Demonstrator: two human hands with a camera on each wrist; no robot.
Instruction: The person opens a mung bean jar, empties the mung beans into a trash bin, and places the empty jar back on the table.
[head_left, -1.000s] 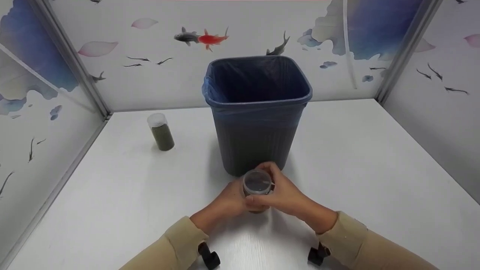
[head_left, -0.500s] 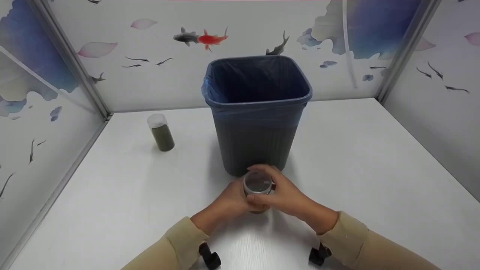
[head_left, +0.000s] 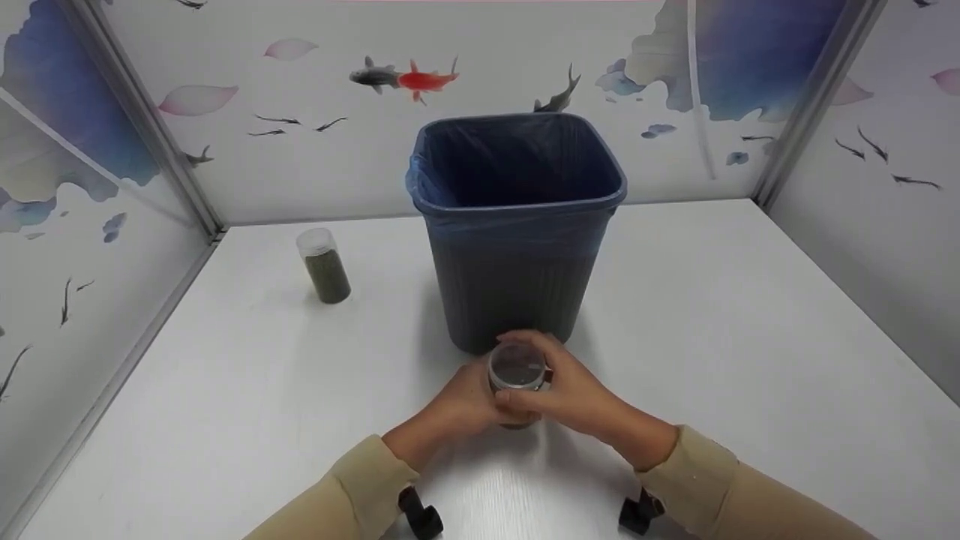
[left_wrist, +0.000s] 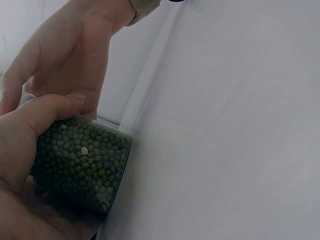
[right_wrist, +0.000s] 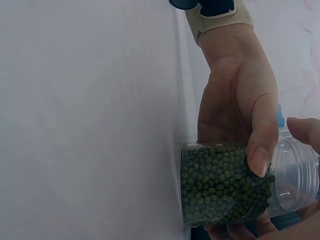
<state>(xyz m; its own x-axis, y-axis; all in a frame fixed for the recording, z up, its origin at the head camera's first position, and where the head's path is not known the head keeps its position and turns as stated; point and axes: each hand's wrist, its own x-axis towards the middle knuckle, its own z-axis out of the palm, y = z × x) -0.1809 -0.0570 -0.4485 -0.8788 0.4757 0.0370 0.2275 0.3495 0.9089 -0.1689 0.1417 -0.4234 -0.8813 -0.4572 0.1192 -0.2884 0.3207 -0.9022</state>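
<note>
Near the front of the table, a clear jar of mung beans (right_wrist: 220, 185) stands upright. My left hand (head_left: 461, 401) grips its body, with the thumb laid over the side in the right wrist view. Around the clear lid (head_left: 517, 364), my right hand (head_left: 570, 386) curls its thumb and fingers. In the left wrist view, green beans (left_wrist: 85, 160) show through the lower wall of the jar. Part of the jar is hidden behind both hands in the head view.
A dark bin (head_left: 517, 285) lined with a blue bag stands just beyond the hands. Toward the back left is a second clear jar (head_left: 328, 276) with green contents. Printed panels enclose the white table (head_left: 712, 337) at the back and sides.
The right hand's fingers have shifted slightly leftward around the far side of the lid since one second ago. The left hand and the jar have stayed nearly in place.
</note>
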